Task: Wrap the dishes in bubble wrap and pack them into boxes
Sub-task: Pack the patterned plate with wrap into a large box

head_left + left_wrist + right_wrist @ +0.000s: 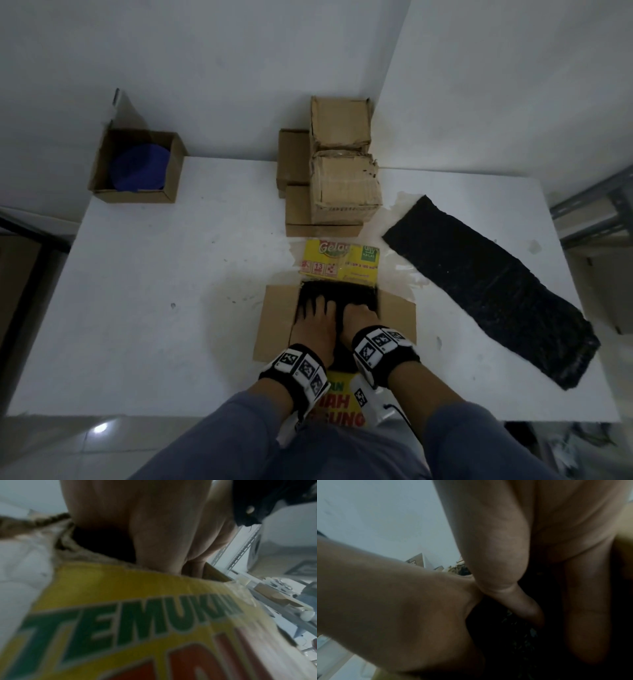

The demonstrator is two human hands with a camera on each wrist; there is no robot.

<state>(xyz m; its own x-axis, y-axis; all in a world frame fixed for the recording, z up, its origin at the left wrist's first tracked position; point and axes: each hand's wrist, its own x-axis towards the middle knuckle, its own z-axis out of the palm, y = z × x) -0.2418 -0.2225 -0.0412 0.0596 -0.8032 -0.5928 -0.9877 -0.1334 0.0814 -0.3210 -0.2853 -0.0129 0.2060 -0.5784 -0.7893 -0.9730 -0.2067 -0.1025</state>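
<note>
An open cardboard box (277, 318) with yellow printed flaps (120, 588) stands at the table's near edge. Inside it lies a bundle in black bubble wrap (339, 294), and what it wraps is hidden. My left hand (317, 322) lies on top of the bundle with its fingers spread, pressing down. My right hand (359, 317) reaches into the box at the bundle's right side. In the right wrist view its thumb (513, 601) and fingers curl down around the black wrap (505, 635). A blue dish (138, 168) sits in a small open box (137, 197) at the far left.
A long sheet of black bubble wrap (489, 291) lies flat on the right of the white table (171, 274). A stack of several closed cardboard boxes (342, 178) stands just behind the open box, against the wall. Metal shelving (589, 205) stands beyond the table's right edge.
</note>
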